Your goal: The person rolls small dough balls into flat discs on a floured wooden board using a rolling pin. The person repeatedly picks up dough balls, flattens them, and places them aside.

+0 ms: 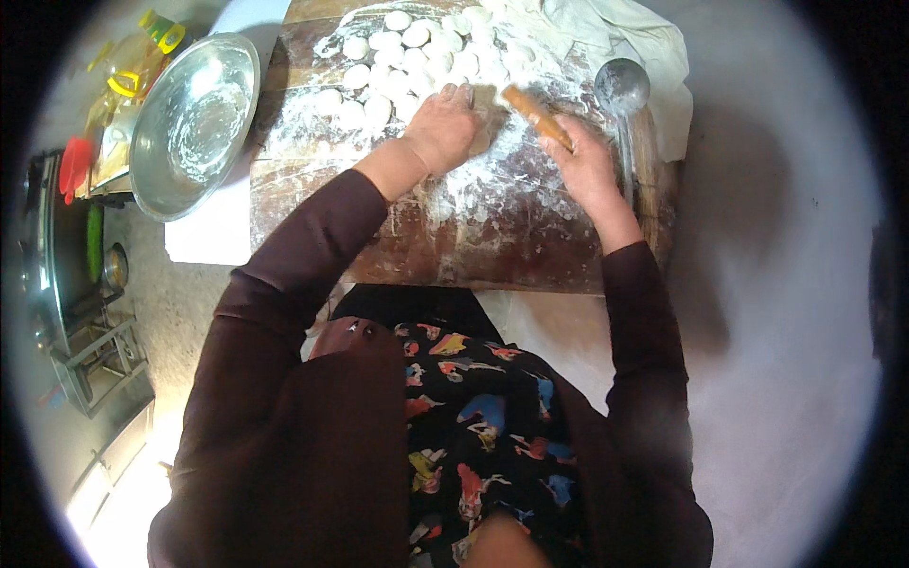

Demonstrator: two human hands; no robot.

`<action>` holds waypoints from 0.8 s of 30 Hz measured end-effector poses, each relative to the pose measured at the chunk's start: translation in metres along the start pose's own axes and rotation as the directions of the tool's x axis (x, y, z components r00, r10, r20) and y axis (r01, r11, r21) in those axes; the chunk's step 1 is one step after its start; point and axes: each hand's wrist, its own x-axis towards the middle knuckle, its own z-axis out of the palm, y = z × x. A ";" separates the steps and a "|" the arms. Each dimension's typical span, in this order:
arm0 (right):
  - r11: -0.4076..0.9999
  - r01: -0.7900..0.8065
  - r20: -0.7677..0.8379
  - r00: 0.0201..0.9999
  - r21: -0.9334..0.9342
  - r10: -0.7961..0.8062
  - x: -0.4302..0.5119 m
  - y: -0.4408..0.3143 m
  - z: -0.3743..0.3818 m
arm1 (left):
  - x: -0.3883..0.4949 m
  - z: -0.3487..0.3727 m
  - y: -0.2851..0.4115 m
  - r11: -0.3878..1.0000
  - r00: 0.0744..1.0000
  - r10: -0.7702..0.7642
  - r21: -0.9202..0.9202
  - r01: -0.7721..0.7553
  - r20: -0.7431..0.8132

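Observation:
A short wooden rolling pin (537,118) is gripped at its near end by my right hand (586,160), its far end angled up and to the left over the floured board. My left hand (446,129) reaches over the wooden board (497,263), back upward and fingers bent down. Its fingertips are beside the nearest dough rounds; whether they pinch a piece is hidden. Many small flattened white dough pieces (378,108) lie in a cluster at the far side, dusted with flour. Loose flour (469,188) is spread between and below my hands.
A metal ladle (622,86) lies along the board's right side, near a pale cloth (603,28) draped over the far right corner. At left stands a large flour-smeared metal basin (195,128). Beyond it are a yellow-and-green bottle (163,32) and a red plastic item (74,169).

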 end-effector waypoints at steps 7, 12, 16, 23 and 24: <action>0.791 0.545 0.277 0.834 -0.280 -0.477 -0.041 0.028 -0.002 | -0.011 0.001 -0.010 0.822 0.988 -0.144 -0.551 0.146 0.047; 0.818 0.461 0.227 0.886 -0.344 -0.404 -0.066 0.029 0.005 | -0.006 0.030 0.015 0.598 0.982 -0.165 -0.783 0.175 0.093; 0.800 0.314 0.067 0.943 -0.511 -0.327 -0.035 0.021 0.042 | -0.003 0.029 0.024 0.747 0.986 -0.152 -0.646 0.158 0.065; 0.813 0.215 0.086 0.976 -0.541 -0.201 0.023 0.006 0.065 | 0.009 0.012 0.029 0.847 0.990 -0.129 -0.513 0.140 0.058; 0.805 0.238 0.091 0.970 -0.543 -0.226 0.011 0.005 0.061 | 0.008 0.014 0.028 0.838 0.992 -0.082 -0.532 0.121 0.097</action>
